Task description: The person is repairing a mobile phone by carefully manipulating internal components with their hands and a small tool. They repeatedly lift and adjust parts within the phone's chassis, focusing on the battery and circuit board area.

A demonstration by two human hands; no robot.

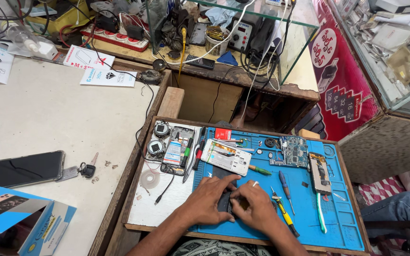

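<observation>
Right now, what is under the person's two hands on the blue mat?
A dark flat piece lies on the blue mat, pressed by the left hand and right hand. The hands cover most of it.

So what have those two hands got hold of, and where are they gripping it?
A small dark flat part, pressed on the blue repair mat. The left hand covers its left edge, the right hand its right edge; what it is cannot be told.

Phone repair shop: blue repair mat [338, 208], soldering station [241, 34].
</observation>
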